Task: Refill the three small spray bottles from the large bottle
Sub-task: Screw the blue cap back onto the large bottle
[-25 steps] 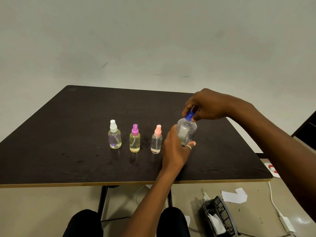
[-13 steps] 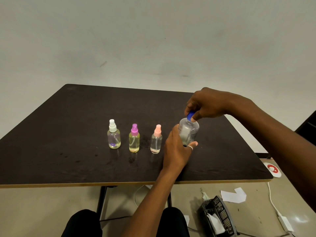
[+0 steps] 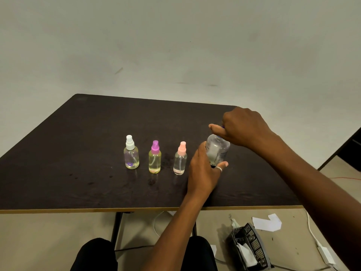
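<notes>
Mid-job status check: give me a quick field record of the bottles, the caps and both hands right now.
large bottle: upright, right of the row, base hidden
left hand: grips large bottle's body
right hand: curled over blue cap, cap mostly hidden
white-capped spray bottle: left end, capped
purple-capped spray bottle: middle, capped
pink-capped spray bottle: nearest large bottle, capped
table: dark, all bottles on it
refilling: not yet begun

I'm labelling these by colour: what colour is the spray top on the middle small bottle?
Purple; that spray top shows clearest in the head view.
</notes>
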The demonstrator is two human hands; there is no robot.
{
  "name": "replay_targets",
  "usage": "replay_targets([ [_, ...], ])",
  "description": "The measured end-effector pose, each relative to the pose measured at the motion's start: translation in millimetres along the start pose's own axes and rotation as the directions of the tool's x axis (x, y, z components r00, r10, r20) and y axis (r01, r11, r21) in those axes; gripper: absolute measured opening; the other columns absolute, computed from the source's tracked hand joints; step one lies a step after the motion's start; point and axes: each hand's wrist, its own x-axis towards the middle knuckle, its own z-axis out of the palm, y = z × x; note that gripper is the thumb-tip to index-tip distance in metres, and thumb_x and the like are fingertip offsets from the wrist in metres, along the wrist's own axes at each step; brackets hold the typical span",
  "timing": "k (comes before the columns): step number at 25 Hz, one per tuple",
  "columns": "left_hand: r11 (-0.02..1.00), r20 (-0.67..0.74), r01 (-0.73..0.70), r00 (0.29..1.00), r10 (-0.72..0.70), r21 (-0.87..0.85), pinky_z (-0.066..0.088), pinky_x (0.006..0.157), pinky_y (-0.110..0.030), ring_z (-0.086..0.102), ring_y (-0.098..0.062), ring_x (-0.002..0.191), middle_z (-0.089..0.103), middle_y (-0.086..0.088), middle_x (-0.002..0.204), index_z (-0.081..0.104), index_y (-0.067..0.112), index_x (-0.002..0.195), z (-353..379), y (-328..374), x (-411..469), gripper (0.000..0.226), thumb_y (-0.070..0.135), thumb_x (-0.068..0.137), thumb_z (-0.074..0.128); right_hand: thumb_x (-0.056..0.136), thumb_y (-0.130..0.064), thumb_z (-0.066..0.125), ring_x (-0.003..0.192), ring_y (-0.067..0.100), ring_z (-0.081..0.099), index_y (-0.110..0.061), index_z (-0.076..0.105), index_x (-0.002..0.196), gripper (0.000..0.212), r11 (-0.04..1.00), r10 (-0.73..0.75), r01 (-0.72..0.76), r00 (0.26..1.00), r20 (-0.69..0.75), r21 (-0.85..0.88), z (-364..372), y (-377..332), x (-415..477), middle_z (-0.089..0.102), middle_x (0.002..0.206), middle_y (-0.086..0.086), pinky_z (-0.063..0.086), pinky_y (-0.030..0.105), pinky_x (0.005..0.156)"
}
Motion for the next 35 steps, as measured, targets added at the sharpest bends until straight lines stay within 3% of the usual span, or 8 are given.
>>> replay_targets([
  [6, 1.0, 0.015, 0.006, 1.0, -0.006, -0.011, 0.05, 0.094, -0.022, 0.056, -0.01, 0.118, 0.058, 0.007, 0.13, 0.043, 0.024, 0.138, 0.2, -1.1, 1.0, 0.076, 0.038, 0.075, 0.084, 0.088, -0.076, 0.021, 0.054, 0.014, 0.055, -0.015, 0.06, 0.056, 0.079, 0.993, 0.026, -0.027, 1.0, 0.007, 0.118, -8.8, 10.2, -1.2, 0.057, 0.055, 0.001, 0.039, 0.025, 0.055],
  [10, 1.0, 0.03, 0.02, 0.999, -0.02, -0.001, 0.052, 0.098, -0.028, 0.055, -0.012, 0.123, 0.056, 0.005, 0.135, 0.04, 0.024, 0.141, 0.6, -4.0, 3.9, 0.08, 0.041, 0.075, 0.083, 0.093, -0.043, 0.059, 0.087, 0.008, 0.064, -0.023, 0.071, 0.11, 0.029, 0.927, -0.25, 0.186, 0.954, 0.166, 0.325, -22.0, 27.0, 0.6, 0.072, 0.103, -0.008, 0.048, 0.022, 0.077],
  [12, 1.0, 0.033, 0.024, 0.999, -0.024, 0.004, 0.052, 0.099, -0.029, 0.054, -0.012, 0.124, 0.056, 0.005, 0.136, 0.04, 0.024, 0.142, 1.0, -4.1, 3.5, 0.081, 0.041, 0.075, 0.083, 0.089, -0.024, 0.068, 0.094, 0.006, 0.063, -0.023, 0.069, 0.119, 0.03, 0.908, -0.313, 0.231, 0.929, 0.199, 0.35, -20.2, 29.7, 2.2, 0.069, 0.114, -0.01, 0.049, 0.023, 0.086],
  [18, 1.0, 0.031, 0.003, 1.0, -0.003, 0.013, 0.052, 0.098, -0.027, 0.054, -0.011, 0.124, 0.056, 0.006, 0.135, 0.04, 0.024, 0.14, 0.6, -5.4, 2.6, 0.08, 0.041, 0.076, 0.083, 0.086, -0.02, 0.072, 0.094, 0.008, 0.065, -0.021, 0.071, 0.115, 0.029, 0.9, -0.284, 0.208, 0.946, 0.155, 0.384, -12.0, 30.8, 7.5, 0.071, 0.11, -0.007, 0.051, 0.026, 0.089],
  [22, 1.0, 0.011, -0.021, 1.0, 0.021, 0.002, 0.052, 0.094, -0.025, 0.056, -0.009, 0.117, 0.058, 0.008, 0.129, 0.043, 0.025, 0.136, 0.1, -4.5, 1.5, 0.075, 0.04, 0.075, 0.084, 0.089, -0.033, 0.068, 0.076, 0.008, 0.062, -0.02, 0.075, 0.1, 0.019, 0.929, -0.259, 0.22, 0.961, 0.097, 0.298, -3.0, 28.6, 8.1, 0.073, 0.094, -0.004, 0.049, 0.026, 0.072],
  [26, 0.999, 0.005, -0.032, 0.999, 0.032, 0.007, 0.055, 0.091, -0.029, 0.058, -0.009, 0.113, 0.059, 0.008, 0.125, 0.045, 0.026, 0.132, 0.0, -6.1, 2.6, 0.072, 0.041, 0.074, 0.084, 0.092, -0.049, 0.056, 0.068, 0.018, 0.061, -0.014, 0.071, 0.083, 0.04, 0.969, -0.157, 0.143, 0.986, 0.055, 0.2, 9.3, 18.6, 5.7, 0.07, 0.078, 0.004, 0.05, 0.032, 0.063],
  [32, 1.0, 0.019, -0.009, 1.0, 0.009, 0.014, 0.053, 0.094, -0.026, 0.058, -0.01, 0.116, 0.06, 0.006, 0.129, 0.044, 0.025, 0.134, 1.1, -5.5, 3.4, 0.073, 0.041, 0.075, 0.084, 0.093, -0.064, 0.04, 0.053, 0.013, 0.042, -0.019, 0.039, 0.057, 0.057, 1.0, -0.026, 0.026, 1.0, 0.006, -0.014, 3.2, 3.4, -6.6, 0.04, 0.056, -0.002, 0.028, 0.026, 0.049],
  [35, 1.0, 0.015, -0.004, 1.0, 0.004, 0.009, 0.053, 0.093, -0.026, 0.058, -0.01, 0.115, 0.06, 0.006, 0.128, 0.045, 0.025, 0.134, -0.1, -4.5, 3.1, 0.073, 0.041, 0.074, 0.084, 0.09, -0.069, 0.037, 0.05, 0.012, 0.04, -0.019, 0.038, 0.055, 0.062, 1.0, 0.01, -0.01, 1.0, -0.005, -0.019, 3.1, 0.9, -9.7, 0.043, 0.055, -0.001, 0.026, 0.025, 0.046],
])
